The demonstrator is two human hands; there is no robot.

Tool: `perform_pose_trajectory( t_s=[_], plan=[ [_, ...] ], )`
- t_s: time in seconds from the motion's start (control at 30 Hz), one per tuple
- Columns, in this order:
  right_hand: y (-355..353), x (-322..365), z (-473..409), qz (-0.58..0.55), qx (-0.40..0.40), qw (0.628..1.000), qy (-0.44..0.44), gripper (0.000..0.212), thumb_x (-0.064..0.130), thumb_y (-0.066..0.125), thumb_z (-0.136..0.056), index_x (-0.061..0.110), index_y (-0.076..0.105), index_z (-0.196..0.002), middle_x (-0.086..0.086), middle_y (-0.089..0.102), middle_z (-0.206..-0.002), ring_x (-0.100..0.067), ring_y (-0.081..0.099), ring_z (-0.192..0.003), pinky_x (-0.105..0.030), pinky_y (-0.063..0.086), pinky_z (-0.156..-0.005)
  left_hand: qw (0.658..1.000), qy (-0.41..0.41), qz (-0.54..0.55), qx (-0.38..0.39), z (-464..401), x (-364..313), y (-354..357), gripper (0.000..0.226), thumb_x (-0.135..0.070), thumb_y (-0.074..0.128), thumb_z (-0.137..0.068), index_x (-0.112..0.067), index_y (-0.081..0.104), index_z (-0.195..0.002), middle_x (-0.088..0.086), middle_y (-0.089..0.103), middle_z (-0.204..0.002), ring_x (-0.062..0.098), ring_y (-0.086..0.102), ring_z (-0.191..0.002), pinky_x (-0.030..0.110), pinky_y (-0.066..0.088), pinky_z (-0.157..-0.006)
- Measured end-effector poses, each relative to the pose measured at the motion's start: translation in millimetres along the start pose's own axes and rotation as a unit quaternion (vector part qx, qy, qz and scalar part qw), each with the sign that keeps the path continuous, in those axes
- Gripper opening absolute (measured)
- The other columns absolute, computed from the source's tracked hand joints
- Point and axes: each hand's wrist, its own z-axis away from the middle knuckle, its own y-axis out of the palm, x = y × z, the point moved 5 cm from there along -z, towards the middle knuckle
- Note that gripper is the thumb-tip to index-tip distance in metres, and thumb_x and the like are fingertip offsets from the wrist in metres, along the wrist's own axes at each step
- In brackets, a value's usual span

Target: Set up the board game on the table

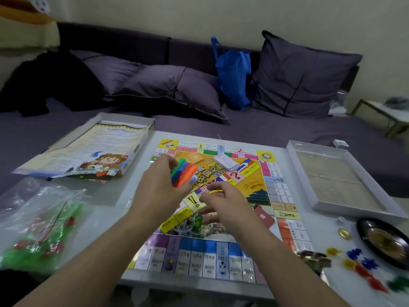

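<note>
A stack of coloured paper game money [183, 172] is gripped by the left hand [159, 182] above the square printed game board [285, 196]; the right hand [223, 203] is held beside it, fingers [208, 197] loosely apart.

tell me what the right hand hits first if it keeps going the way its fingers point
Probably the left hand and its stack of coloured paper money; the right hand has fingers aimed left over the board. Depth unclear.
</note>
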Motion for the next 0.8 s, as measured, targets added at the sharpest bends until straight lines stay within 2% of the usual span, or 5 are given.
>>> perform_pose_trajectory(
  t_s=[0.1, 0.27, 0.43, 0.63, 0.8],
  plan=[
    [-3.9, 2.9, 8.1, -0.173, 0.027, 0.983, 0.049, 0.022, 0.022, 0.06, -0.106, 0.008, 0.064, -0.122, -0.015, 0.077, -0.105, -0.029, 0.078, -0.085, -0.046, 0.065, -0.072, 0.995, -0.017, 0.086, 0.055, 26.8, -27.9, 25.4, 0.051, -0.029, 0.085, -0.085, -0.03, 0.05, -0.122, -0.016, 0.059, -0.111, 0.002, 0.06, -0.099, 0.012, 0.047, -0.071],
    [-27.3, -2.1, 23.0, -0.036, -0.022, 0.999, 0.026, 0.009, 0.01, 0.059, -0.105, 0.011, 0.066, -0.111, -0.016, 0.071, -0.102, -0.019, 0.073, -0.063, -0.037, 0.063, -0.057, 0.955, -0.12, 0.229, 0.146, 55.8, -34.6, 65.1, 0.056, -0.011, 0.085, -0.083, -0.03, 0.051, -0.123, -0.011, 0.064, -0.114, -0.001, 0.064, -0.096, 0.01, 0.053, -0.061],
    [-40.7, -11.2, 39.6, 0.056, -0.001, 0.998, 0.009, 0.012, 0.02, 0.061, -0.106, 0.015, 0.064, -0.117, -0.011, 0.069, -0.108, -0.026, 0.079, -0.073, -0.04, 0.066, -0.065, 0.913, -0.212, 0.287, 0.196, 74.7, -29.7, 85.7, 0.049, -0.004, 0.075, -0.087, -0.025, 0.06, -0.129, 0.003, 0.068, -0.121, 0.021, 0.069, -0.108, 0.043, 0.057, -0.099],
    [-53.8, -20.4, 45.9, 0.108, 0.003, 0.994, -0.005, 0.013, 0.024, 0.06, -0.106, 0.014, 0.065, -0.111, -0.011, 0.069, -0.11, -0.026, 0.079, -0.072, -0.038, 0.066, -0.063, 0.822, -0.329, 0.424, 0.189, 83.8, -27.6, 94.8, 0.025, -0.007, 0.064, -0.091, 0.004, 0.064, -0.114, 0.027, 0.07, -0.105, 0.032, 0.07, -0.082, 0.041, 0.057, -0.075],
    [-60.3, -23.3, 48.0, 0.12, -0.013, 0.992, -0.026, 0.009, 0.02, 0.056, -0.108, 0.013, 0.061, -0.108, -0.013, 0.069, -0.102, -0.022, 0.078, -0.07, -0.036, 0.065, -0.059, 0.815, -0.369, 0.415, 0.166, 80.0, -12.2, 97.7, 0.022, 0.0, 0.063, -0.094, 0.01, 0.063, -0.114, 0.022, 0.064, -0.095, 0.026, 0.065, -0.081, 0.036, 0.058, -0.068]
  ],
)
